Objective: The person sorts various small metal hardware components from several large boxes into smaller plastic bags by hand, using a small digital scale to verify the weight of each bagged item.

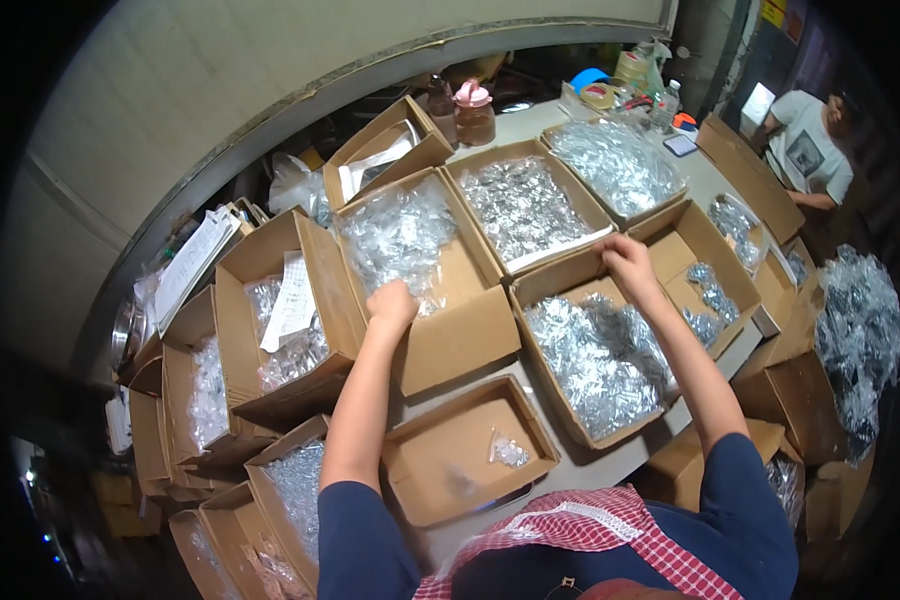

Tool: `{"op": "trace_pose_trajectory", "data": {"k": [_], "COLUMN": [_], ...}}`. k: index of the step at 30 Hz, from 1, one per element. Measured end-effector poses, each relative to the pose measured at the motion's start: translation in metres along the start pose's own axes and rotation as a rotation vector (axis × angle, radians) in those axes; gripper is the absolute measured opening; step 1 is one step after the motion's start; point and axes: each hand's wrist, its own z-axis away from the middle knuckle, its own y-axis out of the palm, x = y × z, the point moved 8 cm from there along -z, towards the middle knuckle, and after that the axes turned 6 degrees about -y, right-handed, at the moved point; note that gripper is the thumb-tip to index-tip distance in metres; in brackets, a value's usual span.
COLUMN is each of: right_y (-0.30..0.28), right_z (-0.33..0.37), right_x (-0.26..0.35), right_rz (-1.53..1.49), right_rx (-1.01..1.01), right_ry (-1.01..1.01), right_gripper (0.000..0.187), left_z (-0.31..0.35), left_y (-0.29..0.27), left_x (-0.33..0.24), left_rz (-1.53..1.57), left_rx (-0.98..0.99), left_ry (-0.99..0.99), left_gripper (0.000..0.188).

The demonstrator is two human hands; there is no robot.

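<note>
My left hand point(393, 304) is curled closed over the near part of an open cardboard box point(462, 345) that holds a heap of small clear plastic bags point(398, 232). Its back hides whatever the fingers grip. My right hand point(626, 262), fingertips drawn together, hovers by the far rim of a box point(587, 440) filled with shiny silvery packets point(600, 365). What it pinches, if anything, is too small to make out. Just beyond it, small metal pieces point(525, 196) fill another box. Close to me, a shallow tray point(410, 505) contains a small clear bag with whitish pieces point(508, 450).
More boxes of packets crowd the left, one with a paper sheet point(290, 305) inside. A box of clear bags point(618, 165), a pink-lidded jar point(474, 112) and a phone point(680, 146) sit at the back. A large bundle of bags point(860, 345) and another person point(810, 140) are at right.
</note>
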Motion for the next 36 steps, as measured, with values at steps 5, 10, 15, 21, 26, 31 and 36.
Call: {"op": "trace_pose_trajectory", "data": {"k": [5, 10, 15, 21, 26, 31, 36], "right_y": [0.069, 0.132, 0.182, 0.165, 0.16, 0.169, 0.169], "right_z": [-0.121, -0.169, -0.13, -0.15, -0.146, -0.141, -0.15], "right_x": [-0.028, -0.063, -0.062, -0.099, -0.094, -0.079, -0.082], "right_rz": [0.184, 0.729, 0.829, 0.581, 0.532, 0.715, 0.351], "right_rx": [0.091, 0.403, 0.866, 0.686, 0.636, 0.676, 0.584], "right_ry": [-0.056, -0.009, -0.086, -0.151, -0.101, -0.263, -0.095], "right_gripper": [0.028, 0.029, 0.059, 0.021, 0.02, 0.017, 0.017], "left_z": [-0.019, -0.012, 0.025, 0.016, 0.013, 0.006, 0.007], "left_y": [0.051, 0.013, -0.011, 0.005, 0.026, 0.03, 0.029], "left_x": [0.035, 0.014, -0.018, -0.047, -0.069, -0.064, -0.053], "left_rz": [0.015, 0.61, 1.703, 1.98, 1.904, 1.918, 2.027], "left_rx": [0.265, 0.113, 0.439, 0.631, 0.531, 0.428, 0.359], "left_ry": [0.038, 0.004, -0.032, -0.051, -0.115, -0.095, -0.033], "left_gripper": [0.042, 0.035, 0.038, 0.044, 0.04, 0.042, 0.044]}}
